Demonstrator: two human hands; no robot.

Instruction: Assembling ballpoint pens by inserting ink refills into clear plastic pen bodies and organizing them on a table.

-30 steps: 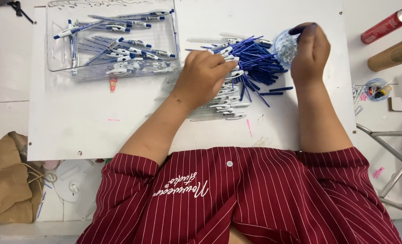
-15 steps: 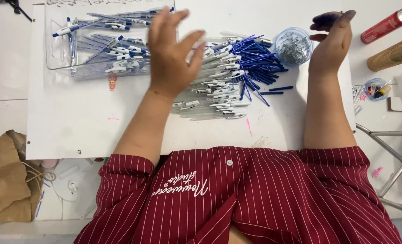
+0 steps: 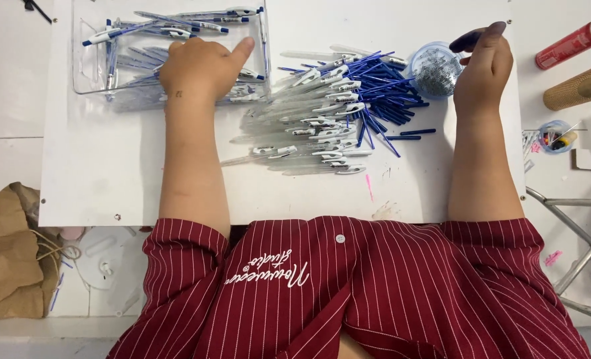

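The left hand (image 3: 202, 66) is curled knuckles-up inside the clear tray (image 3: 76, 53) among finished pens (image 3: 176, 30) — whether anything is pinched can't be told. The right hand (image 3: 483, 63), loosely closed, is held beside the spring cup (image 3: 433, 66). Pens are best laid parallel — less tangling.

Pen pile (image 3: 328, 113) fills the board's (image 3: 109, 179) middle, blocking any straight path between the hands. Clear tray (image 3: 83, 66) walls off far left; left hand (image 3: 202, 66) sits in it. Spring cup (image 3: 435, 70) crowds right hand (image 3: 485, 66). Open board near left and along near edge. Red can (image 3: 571, 43), cardboard tube (image 3: 581, 86) off-board far right.
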